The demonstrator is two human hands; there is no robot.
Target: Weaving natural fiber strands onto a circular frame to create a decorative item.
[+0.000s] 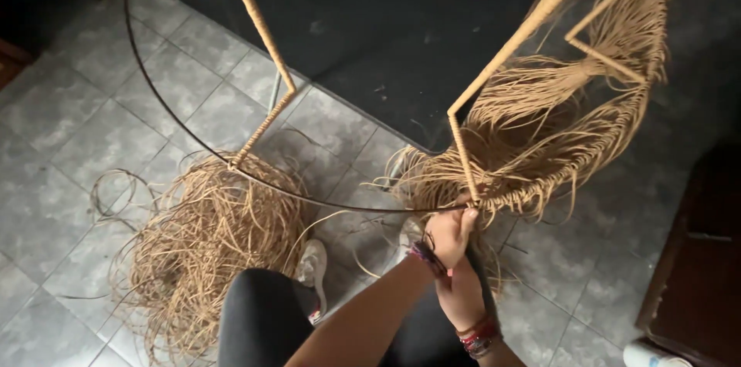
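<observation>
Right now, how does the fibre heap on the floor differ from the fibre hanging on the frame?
The floor heap lies loose and tangled on the tiles, untouched; the hanging fibre is tied along the metal frame and drapes down in strands. The left hand pinches at the hanging fibre's lower edge, the right hand just below. Both are tan, straw-like strands.

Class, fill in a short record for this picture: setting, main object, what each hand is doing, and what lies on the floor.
Setting: grey tiled floor with a dark mat, seen from above
Main object: round metal frame with spokes wrapped in tan fibre, partly woven on one side
Left hand: grips the rim where the woven strands meet it
Right hand: just below the left hand, touching it; what it holds cannot be told
On floor: loose pile of tan fibre; white shoe
</observation>
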